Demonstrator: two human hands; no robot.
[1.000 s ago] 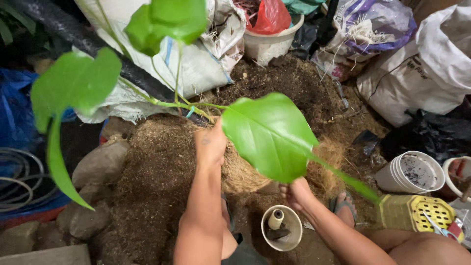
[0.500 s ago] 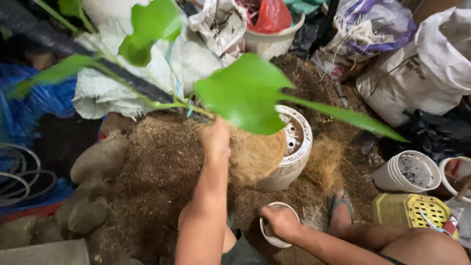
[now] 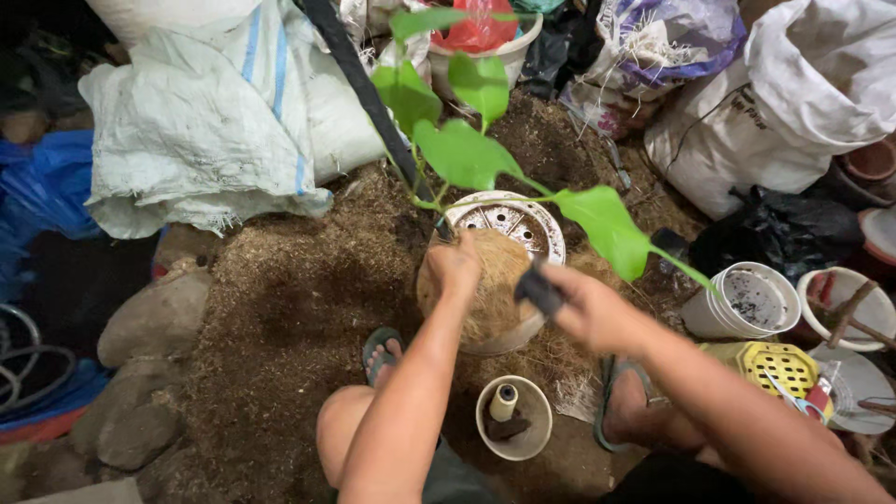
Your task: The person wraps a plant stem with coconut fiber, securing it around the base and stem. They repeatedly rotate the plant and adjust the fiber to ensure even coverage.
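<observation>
Looking down from my head, my left hand [image 3: 455, 264] is closed over the top of a brown fibre ball [image 3: 485, 285] at the foot of a leafy green plant [image 3: 485, 154]; the ball lies under my palm, against a white pot [image 3: 509, 229] tipped on its side with its holed bottom facing up at me. The plant's stem runs up and away from my left hand, its long axis leaning far from me, with one big leaf [image 3: 611, 229] stretched out above my right hand [image 3: 583, 303]. My right hand is curled shut around a small dark object [image 3: 539, 289], just beside the ball; I cannot tell what the object is. Far beyond my left hand lie crumpled white sacks [image 3: 215, 121] with blue stripes. Beyond my right hand sits a large white bag [image 3: 784, 103] with dark print, and right of it a yellow basket [image 3: 770, 364]. Near my knees stands a small cream cup [image 3: 513, 417].
</observation>
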